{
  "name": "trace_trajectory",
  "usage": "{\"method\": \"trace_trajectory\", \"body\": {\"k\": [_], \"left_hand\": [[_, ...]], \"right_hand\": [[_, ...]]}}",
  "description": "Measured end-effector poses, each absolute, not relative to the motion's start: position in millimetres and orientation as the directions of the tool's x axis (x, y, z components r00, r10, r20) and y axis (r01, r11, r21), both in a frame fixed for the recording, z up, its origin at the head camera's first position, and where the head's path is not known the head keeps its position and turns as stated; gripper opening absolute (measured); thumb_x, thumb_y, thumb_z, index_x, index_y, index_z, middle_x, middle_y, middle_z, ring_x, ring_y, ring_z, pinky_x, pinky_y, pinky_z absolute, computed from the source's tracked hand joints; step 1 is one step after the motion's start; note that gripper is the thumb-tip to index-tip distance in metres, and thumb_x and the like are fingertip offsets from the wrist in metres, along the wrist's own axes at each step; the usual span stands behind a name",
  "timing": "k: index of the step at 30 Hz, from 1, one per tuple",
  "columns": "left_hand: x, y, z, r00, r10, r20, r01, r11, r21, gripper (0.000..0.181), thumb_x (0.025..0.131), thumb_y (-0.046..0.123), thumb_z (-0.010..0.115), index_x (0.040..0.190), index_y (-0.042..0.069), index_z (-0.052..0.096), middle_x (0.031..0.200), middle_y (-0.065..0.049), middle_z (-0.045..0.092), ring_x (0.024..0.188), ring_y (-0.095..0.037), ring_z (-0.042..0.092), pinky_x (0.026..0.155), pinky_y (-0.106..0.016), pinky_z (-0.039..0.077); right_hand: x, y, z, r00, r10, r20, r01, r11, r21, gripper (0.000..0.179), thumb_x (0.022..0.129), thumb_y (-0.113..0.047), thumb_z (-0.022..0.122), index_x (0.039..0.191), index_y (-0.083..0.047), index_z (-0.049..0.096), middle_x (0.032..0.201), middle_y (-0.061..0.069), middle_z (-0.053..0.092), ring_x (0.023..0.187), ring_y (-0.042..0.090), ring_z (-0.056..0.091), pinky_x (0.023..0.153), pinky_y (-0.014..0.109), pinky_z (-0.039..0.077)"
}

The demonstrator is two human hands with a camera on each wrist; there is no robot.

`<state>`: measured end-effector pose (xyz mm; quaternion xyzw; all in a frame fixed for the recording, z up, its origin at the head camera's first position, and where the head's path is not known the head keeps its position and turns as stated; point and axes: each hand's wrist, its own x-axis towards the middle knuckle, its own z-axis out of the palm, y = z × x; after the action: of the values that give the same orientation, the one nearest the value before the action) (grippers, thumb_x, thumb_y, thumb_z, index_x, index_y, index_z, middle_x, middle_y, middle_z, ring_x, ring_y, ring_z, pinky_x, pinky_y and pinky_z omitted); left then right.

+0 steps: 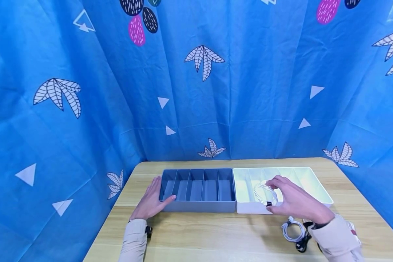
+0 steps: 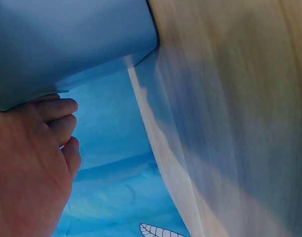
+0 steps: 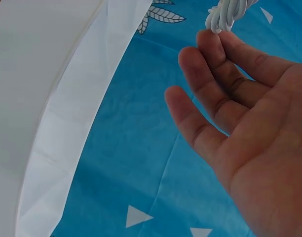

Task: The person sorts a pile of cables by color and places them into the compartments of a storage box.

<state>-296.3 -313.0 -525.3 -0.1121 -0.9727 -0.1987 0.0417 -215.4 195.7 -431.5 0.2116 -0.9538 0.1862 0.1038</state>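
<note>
My right hand (image 1: 293,198) pinches a coiled white cable (image 1: 258,196) with a black tie, holding it over the white divided box (image 1: 252,208). In the right wrist view, the cable bundle (image 3: 227,15) shows at the fingertips, and the other fingers of that hand (image 3: 254,133) are loosely bent. At the left end of the grey-blue divided box (image 1: 203,206), my left hand (image 1: 149,202) rests with fingers along the side wall and thumb at the front rim. The left wrist view shows this hand (image 2: 32,163) against the box's wall (image 2: 77,44).
The two boxes stand end to end on a wooden table (image 1: 196,236). Below my right wrist lie another coiled white cable (image 1: 283,229) and a black plug (image 1: 302,245), with more cables partly hidden by the sleeve. A blue patterned curtain (image 1: 196,109) hangs behind and at both sides.
</note>
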Motion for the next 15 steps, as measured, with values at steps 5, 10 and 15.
{"method": "trace_trajectory", "body": {"k": [5,10,15], "left_hand": [[-295.5,-313.2,-524.2,-0.971,0.202,0.127,0.235,0.893,0.382,0.109,0.085,0.078,0.048,0.159,0.012,0.002,0.168,-0.009,0.006,0.156,-0.033,0.008,0.125,-0.055,0.016],[-295.3,-312.9,-523.7,-0.972,0.197,0.128,0.231,0.897,0.377,0.110,0.085,0.079,0.047,0.159,0.012,0.002,0.168,-0.009,0.006,0.156,-0.032,0.008,0.125,-0.055,0.016],[-294.1,-312.4,-523.4,-0.973,0.194,0.122,0.226,0.896,0.383,0.110,0.085,0.078,0.048,0.159,0.011,0.003,0.168,-0.009,0.007,0.156,-0.032,0.007,0.126,-0.054,0.016]], "right_hand": [[-218.8,192.2,-432.0,-0.880,-0.377,0.288,-0.457,0.837,-0.300,0.064,0.065,-0.042,0.087,0.117,-0.011,0.065,0.105,-0.009,0.060,0.100,0.013,0.060,0.085,0.037,0.056],[-221.8,188.3,-430.7,-0.879,-0.378,0.290,-0.460,0.834,-0.307,0.063,0.066,-0.041,0.087,0.117,-0.011,0.065,0.105,-0.009,0.060,0.101,0.013,0.061,0.086,0.037,0.056],[-224.4,184.8,-429.5,-0.885,-0.374,0.276,-0.451,0.834,-0.318,0.062,0.066,-0.040,0.087,0.117,-0.011,0.065,0.106,-0.008,0.060,0.102,0.013,0.061,0.088,0.039,0.056]]}}
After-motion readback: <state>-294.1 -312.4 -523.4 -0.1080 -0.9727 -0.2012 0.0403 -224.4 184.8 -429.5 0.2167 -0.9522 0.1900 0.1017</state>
